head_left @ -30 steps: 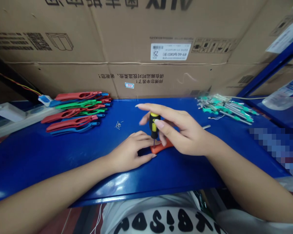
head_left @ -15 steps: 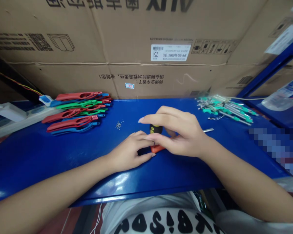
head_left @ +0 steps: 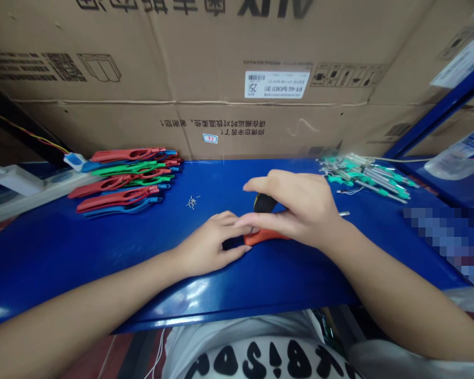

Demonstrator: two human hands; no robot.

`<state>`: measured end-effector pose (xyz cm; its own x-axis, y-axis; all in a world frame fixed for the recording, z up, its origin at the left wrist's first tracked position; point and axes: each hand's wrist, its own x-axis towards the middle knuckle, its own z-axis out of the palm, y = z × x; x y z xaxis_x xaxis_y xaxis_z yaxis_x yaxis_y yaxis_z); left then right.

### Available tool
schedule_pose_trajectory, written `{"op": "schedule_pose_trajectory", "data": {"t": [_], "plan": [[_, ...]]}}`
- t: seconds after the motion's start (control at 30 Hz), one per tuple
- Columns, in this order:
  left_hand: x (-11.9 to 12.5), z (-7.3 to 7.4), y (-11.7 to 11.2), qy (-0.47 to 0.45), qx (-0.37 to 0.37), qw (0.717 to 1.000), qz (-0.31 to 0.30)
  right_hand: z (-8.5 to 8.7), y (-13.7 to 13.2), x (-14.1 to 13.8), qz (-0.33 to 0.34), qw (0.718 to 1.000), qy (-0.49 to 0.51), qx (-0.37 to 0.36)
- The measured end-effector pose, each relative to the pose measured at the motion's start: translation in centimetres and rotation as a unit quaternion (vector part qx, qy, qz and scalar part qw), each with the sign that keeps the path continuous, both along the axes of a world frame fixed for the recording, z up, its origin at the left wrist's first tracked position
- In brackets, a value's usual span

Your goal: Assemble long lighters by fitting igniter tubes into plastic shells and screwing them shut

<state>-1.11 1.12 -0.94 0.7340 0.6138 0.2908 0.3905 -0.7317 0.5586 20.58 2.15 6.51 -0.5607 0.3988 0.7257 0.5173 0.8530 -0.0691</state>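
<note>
In front of cardboard boxes (head_left: 205,63) we see a blue table (head_left: 63,247). At the frame's centre, our right hand (head_left: 300,208) is closed around a screwdriver (head_left: 264,202), standing on an orange piece (head_left: 266,236). Our left hand (head_left: 209,245) presses this piece flat; coloured handles (head_left: 126,179) lie at the left.
</note>
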Motion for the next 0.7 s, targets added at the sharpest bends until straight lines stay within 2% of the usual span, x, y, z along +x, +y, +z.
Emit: {"op": "schedule_pose_trajectory", "data": {"t": [0.07, 0.17, 0.23, 0.33, 0.4, 0.53, 0.6, 0.7], "plan": [[0.02, 0.03, 0.06, -0.010, 0.000, 1.000, -0.001, 0.02, -0.02, -0.01, 0.019, 0.999, -0.004, -0.043], [0.10, 0.16, 0.11, -0.022, 0.000, 1.000, -0.002, 0.10, 0.03, -0.08, 0.081, 0.989, 0.015, -0.125], [0.15, 0.24, 0.10, -0.021, 0.000, 1.000, 0.000, 0.13, 0.13, -0.07, 0.083, 0.990, 0.026, -0.112], [0.22, 0.29, 0.08, -0.018, -0.004, 1.000, -0.005, 0.19, 0.26, 0.01, 0.025, 0.998, 0.017, -0.048], [0.24, 0.30, 0.10, -0.019, -0.006, 1.000, -0.006, 0.26, 0.24, 0.06, 0.010, 0.998, -0.001, -0.057], [0.21, 0.24, 0.13, -0.026, -0.005, 1.000, 0.000, 0.33, 0.23, 0.12, 0.078, 0.985, 0.000, -0.157], [0.15, 0.16, 0.11, -0.023, -0.006, 1.000, 0.000, 0.29, 0.31, 0.17, 0.100, 0.983, 0.011, -0.151], [0.05, 0.04, 0.07, -0.013, -0.004, 1.000, 0.006, 0.30, 0.25, 0.15, 0.072, 0.993, 0.013, -0.094]]}}
